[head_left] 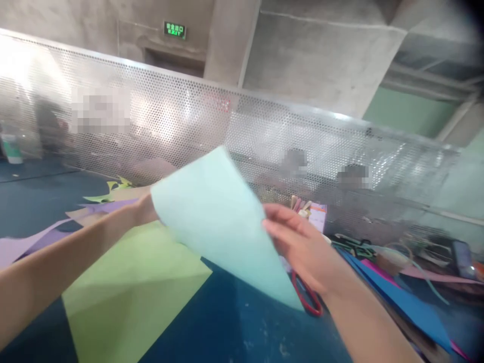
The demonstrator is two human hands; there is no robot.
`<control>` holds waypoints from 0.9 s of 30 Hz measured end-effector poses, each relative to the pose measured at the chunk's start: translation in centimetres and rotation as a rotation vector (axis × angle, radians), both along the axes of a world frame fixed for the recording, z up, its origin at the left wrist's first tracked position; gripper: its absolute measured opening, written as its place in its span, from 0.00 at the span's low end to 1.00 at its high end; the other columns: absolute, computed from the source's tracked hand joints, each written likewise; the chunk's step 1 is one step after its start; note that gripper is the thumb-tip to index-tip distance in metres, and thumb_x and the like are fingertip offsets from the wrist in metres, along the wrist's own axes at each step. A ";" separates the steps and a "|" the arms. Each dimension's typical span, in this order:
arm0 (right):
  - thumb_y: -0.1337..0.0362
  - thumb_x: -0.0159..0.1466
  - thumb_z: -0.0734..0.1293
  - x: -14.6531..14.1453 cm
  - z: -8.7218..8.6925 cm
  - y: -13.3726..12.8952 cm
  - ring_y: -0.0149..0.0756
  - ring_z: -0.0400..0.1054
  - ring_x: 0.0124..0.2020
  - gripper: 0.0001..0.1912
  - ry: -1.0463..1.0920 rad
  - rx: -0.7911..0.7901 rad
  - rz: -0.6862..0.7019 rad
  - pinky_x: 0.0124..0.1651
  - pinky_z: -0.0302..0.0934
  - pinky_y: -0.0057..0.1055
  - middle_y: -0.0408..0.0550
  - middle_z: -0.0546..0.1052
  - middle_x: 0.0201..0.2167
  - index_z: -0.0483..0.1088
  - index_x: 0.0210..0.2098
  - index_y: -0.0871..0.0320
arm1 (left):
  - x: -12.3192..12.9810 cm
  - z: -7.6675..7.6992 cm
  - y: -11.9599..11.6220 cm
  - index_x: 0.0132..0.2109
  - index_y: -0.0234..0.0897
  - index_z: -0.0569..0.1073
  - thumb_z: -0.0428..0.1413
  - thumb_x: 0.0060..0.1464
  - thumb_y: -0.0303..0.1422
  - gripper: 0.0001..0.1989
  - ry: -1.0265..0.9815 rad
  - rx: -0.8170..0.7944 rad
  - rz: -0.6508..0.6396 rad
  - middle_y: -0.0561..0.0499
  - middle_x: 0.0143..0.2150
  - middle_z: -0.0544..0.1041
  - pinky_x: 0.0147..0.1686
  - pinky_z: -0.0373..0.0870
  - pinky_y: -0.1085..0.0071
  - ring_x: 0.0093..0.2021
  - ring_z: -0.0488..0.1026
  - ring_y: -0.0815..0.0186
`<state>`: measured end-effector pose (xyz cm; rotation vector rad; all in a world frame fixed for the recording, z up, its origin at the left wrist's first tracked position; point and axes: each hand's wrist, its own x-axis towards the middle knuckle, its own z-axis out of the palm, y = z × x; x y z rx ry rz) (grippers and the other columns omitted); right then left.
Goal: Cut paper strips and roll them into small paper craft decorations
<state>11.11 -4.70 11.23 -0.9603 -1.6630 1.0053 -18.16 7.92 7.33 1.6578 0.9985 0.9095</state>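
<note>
A pale blue sheet of paper [219,222] is raised, tilted, above the dark blue table. My left hand [146,205] grips its left corner, with the fingers hidden behind the sheet. At the right edge, my right hand [293,242] pinches the paper between thumb and fingers. Under the sheet, a light green sheet of paper [136,287] lies on the table [242,327]. A red loop that looks like a scissors handle [317,308] shows just below my right hand; the rest of it is hidden.
Purple paper [53,239] and green paper scraps [113,189] lie at the left. To the right are blue sheets [408,302], a phone [462,258] and a small box [317,217]. A perforated metal panel [257,131] stands behind the table.
</note>
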 end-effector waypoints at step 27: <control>0.53 0.59 0.62 2.1 -12.4 9.4 0.26 0.68 0.22 0.15 0.319 -0.474 -0.208 0.25 0.62 0.22 0.43 0.74 0.25 0.67 0.35 0.58 | 5.9 -6.6 -2.1 0.53 0.44 0.64 0.62 0.41 0.42 0.30 -0.163 -0.571 -0.100 0.48 0.46 0.76 0.41 0.74 0.64 0.45 0.74 0.54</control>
